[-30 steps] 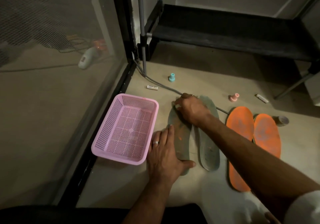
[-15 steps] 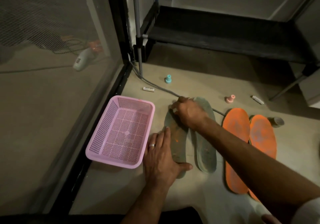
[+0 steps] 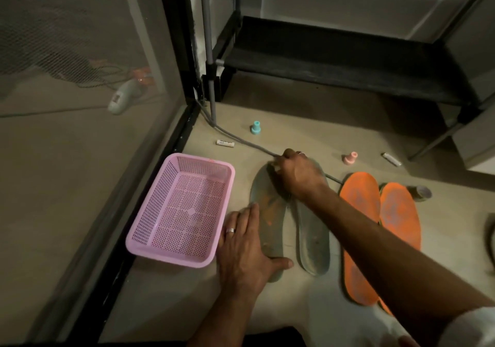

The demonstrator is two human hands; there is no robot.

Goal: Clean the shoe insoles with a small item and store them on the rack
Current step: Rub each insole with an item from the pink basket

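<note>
**Two hands on the grey insole, floor level**

We look down and see our left hand (image 3: pixel 245 250) lying flat, fingers straight and together, thumb spread, pressing the heel end of the left grey insole (image 3: pixel 267 212) to the floor (image 3: pixel 294 121). Its grip is released; nothing is clasped, just a palm pinning. A ring sits on one finger.

Our right hand (image 3: pixel 297 175) reaches across from the right, forearm stretched over the second grey insole (image 3: pixel 312 242), knuckles up and fingers curled down at the toe end of the pinned insole. The grip is clenched on a small pale item (image 3: pixel 276 166) peeping out by the fingertips; what it is we cannot tell.

Count them with us: two grey insoles side by side, two orange insoles (image 3: pixel 360 228) just to their right, all flat on the floor. One pink basket (image 3: pixel 150 239) sits just left of our left hand. Beyond lie one teal stopper (image 3: pixel 256 127), one pink stopper (image 3: pixel 351 158), two small white tubes (image 3: pixel 225 143) and a grey cable (image 3: pixel 241 140) running past our right hand. The dark rack (image 3: pixel 334 62) stands behind.
</note>
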